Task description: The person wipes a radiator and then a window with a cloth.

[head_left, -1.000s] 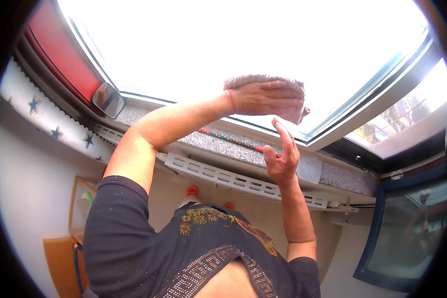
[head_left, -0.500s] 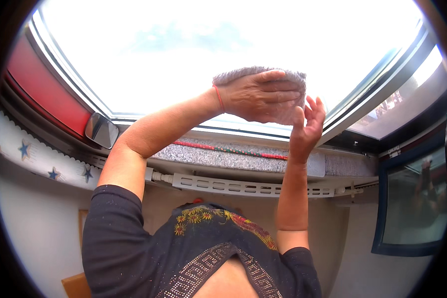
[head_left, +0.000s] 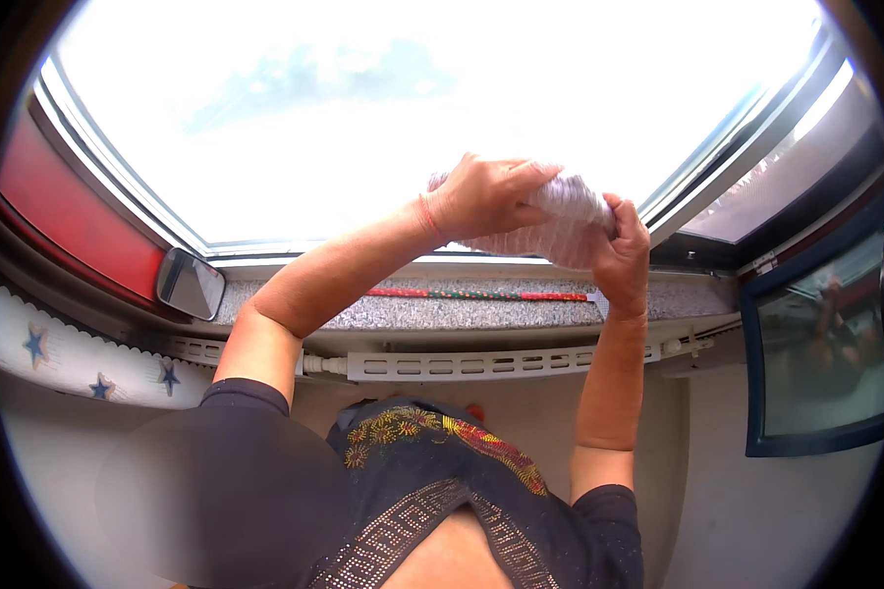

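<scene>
A greyish, ribbed cloth is stretched between my two hands in front of the bright window pane. My left hand, with a red string round its wrist, grips the cloth's upper left part between thumb and fingers. At the cloth's right end my right hand is closed on its edge, fingers curled. The cloth hangs down in a fold between them. Part of it behind my left hand is hidden.
Below the window frame runs a speckled stone sill, with a thin red and green patterned stick lying along it. A white slotted radiator is beneath. A small mirror stands left; a dark-blue-framed panel hangs right.
My left hand has gone from lying flat over the cloth to gripping it. My right hand, open beside it before, has closed on its right edge. The cloth has shifted and sags.
</scene>
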